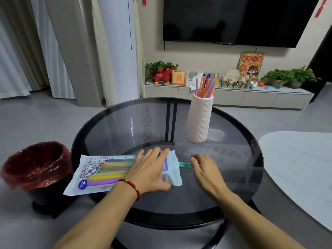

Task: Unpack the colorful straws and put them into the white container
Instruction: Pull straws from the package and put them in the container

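A plastic straw packet [100, 173] lies flat on the round glass table [233, 159], its open end pointing right. My left hand [150, 169] presses flat on the packet's right part. Teal straws [184, 165] stick out of the open end, and my right hand [204, 168] pinches their tips. The tall ribbed white container [199, 119] stands at the table's far right, with several colorful straws [206, 86] upright in it.
A black bin with a red liner [36, 168] stands on the floor left of the table. A pale tabletop [298, 168] adjoins on the right. A low cabinet with plants and ornaments [233, 97] runs along the far wall under a television.
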Demonstrator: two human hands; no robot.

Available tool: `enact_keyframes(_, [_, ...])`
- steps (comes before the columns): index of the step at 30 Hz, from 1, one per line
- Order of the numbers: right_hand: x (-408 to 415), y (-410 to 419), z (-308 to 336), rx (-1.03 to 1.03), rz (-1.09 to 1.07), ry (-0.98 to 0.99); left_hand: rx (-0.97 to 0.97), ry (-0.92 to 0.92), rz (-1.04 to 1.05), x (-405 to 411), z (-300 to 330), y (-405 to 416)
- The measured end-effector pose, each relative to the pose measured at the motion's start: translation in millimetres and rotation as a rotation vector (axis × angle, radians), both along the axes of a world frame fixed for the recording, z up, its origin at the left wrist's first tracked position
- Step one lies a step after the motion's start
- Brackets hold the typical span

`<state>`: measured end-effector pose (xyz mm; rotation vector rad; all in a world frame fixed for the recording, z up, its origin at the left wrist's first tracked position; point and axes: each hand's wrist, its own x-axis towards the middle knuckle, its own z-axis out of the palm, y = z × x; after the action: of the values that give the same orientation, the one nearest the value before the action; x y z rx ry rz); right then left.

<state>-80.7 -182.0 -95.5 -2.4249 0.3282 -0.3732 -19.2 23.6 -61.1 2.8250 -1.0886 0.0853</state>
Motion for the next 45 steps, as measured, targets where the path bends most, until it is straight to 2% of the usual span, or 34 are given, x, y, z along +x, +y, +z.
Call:
enact_keyframes(6, [-2, 22, -1, 0.449, 0.049, -0.038, 0.054, -0.096, -0.057, -8, 8, -5])
enact_keyframes(15, [3, 22, -7, 0.669, 0.075, -0.056, 0.176, -0.263, -0.053, -10, 13, -7])
enact_keyframes(20, [4, 21, -3, 0.911, 0.151, -0.030, 0.239, -0.406, -0.028, -13, 19, -10])
enact_keyframes(27, [0, 13, 0, 0.862, 0.213, 0.036, 0.261, -0.470, -0.031, -16, 11, -17])
enact_keyframes(34, [0, 0, 1, 1.022, 0.104, 0.024, 0.160, -0.330, 0.042, -6, -4, -3])
enact_keyframes(38, [-2, 0, 5, 0.990, 0.181, 0.040, 0.133, -0.304, 0.026, -4, -10, -5])
enact_keyframes(45, [-1, -25, 14, 0.964, 0.069, -0.039, 0.135, -0.168, 0.063, 5, -11, 7])
